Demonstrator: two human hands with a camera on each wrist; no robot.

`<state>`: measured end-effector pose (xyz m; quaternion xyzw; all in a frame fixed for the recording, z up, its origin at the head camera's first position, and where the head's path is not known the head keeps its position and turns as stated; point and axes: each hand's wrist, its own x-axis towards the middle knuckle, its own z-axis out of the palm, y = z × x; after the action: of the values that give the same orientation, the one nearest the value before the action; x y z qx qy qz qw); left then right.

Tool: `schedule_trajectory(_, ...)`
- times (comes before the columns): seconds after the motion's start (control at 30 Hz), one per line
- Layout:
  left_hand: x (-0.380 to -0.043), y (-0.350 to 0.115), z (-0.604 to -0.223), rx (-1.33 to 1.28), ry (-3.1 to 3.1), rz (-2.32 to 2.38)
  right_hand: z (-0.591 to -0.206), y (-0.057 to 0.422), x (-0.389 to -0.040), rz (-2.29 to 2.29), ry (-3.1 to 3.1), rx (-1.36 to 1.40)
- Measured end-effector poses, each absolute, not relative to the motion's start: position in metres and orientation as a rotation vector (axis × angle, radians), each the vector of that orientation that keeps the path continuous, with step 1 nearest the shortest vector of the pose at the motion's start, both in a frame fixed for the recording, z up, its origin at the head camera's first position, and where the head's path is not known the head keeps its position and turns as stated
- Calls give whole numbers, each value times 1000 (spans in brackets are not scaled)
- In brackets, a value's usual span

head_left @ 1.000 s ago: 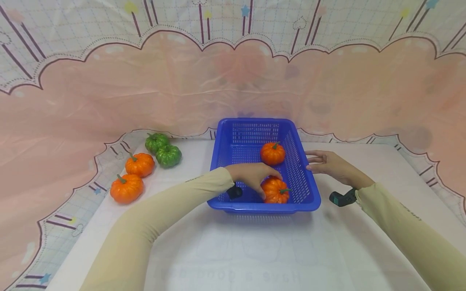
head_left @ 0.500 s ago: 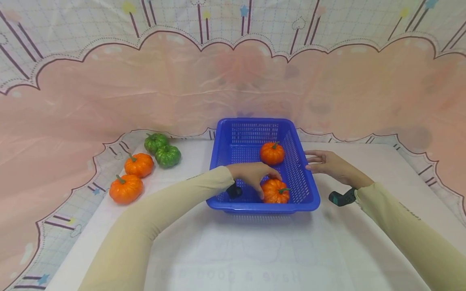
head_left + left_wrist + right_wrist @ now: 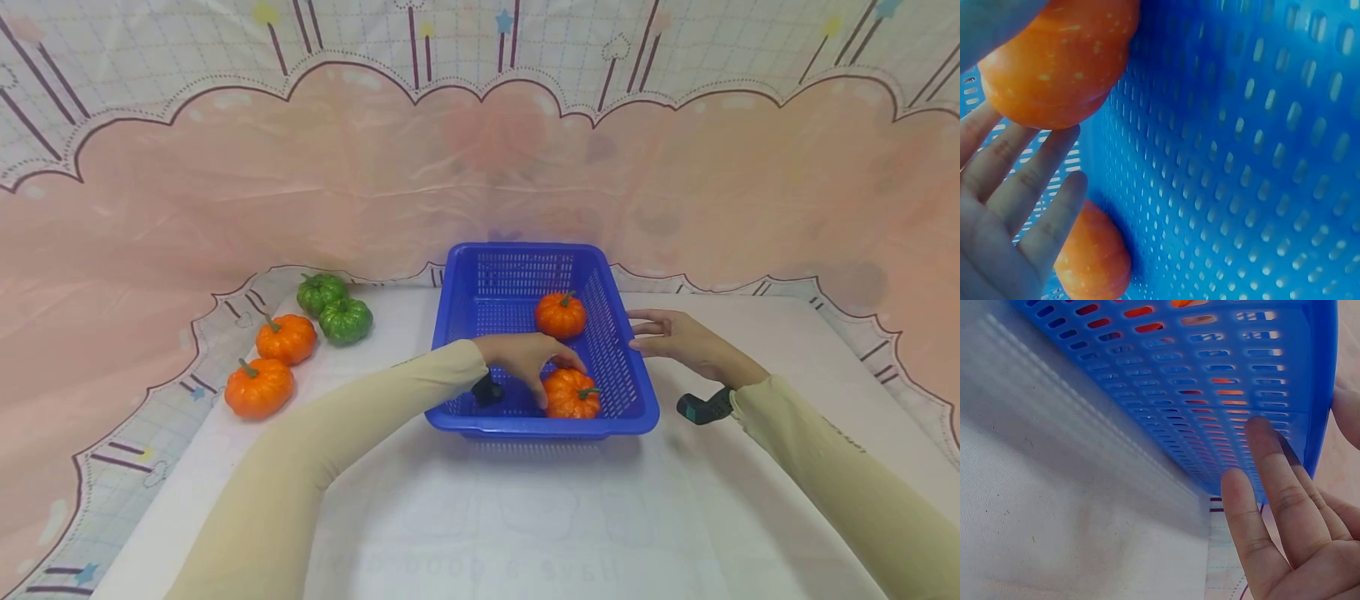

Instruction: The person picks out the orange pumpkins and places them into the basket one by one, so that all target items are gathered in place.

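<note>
Inside the blue basket (image 3: 504, 429), my left hand (image 3: 521, 358) reaches over the near wall's left part and holds a small orange pumpkin (image 3: 573, 395) between thumb and fingers. In the left wrist view the fingers (image 3: 1029, 178) lie against this pumpkin (image 3: 1066, 62), close to the perforated wall. A second orange pumpkin (image 3: 561, 316) sits farther back in the basket, beyond the left hand. My right hand (image 3: 675, 342) touches the basket's right side from outside. Its straight fingers (image 3: 1282, 487) lie along the outer wall, with the thumb (image 3: 1347, 415) by the rim.
On the left of the white table (image 3: 465, 517) stand two orange pumpkins, one nearer (image 3: 259, 389) and one behind (image 3: 287, 339). Two green pumpkins, a front one (image 3: 346, 322) and a rear one (image 3: 322, 294), are beyond them. A patterned curtain (image 3: 480, 183) hangs behind.
My left hand and the orange pumpkin it holds have shifted slightly to the right inside the basket. The right hand and the other pumpkins stay put.
</note>
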<state>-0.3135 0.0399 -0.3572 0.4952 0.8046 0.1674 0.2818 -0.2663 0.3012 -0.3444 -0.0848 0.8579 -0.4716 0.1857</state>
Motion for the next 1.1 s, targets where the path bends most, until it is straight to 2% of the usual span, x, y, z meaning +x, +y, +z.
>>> schedule_trajectory(1.1,-314,45,-365,1317,2154,495,-346,301,-268,-1310,2420,-213)
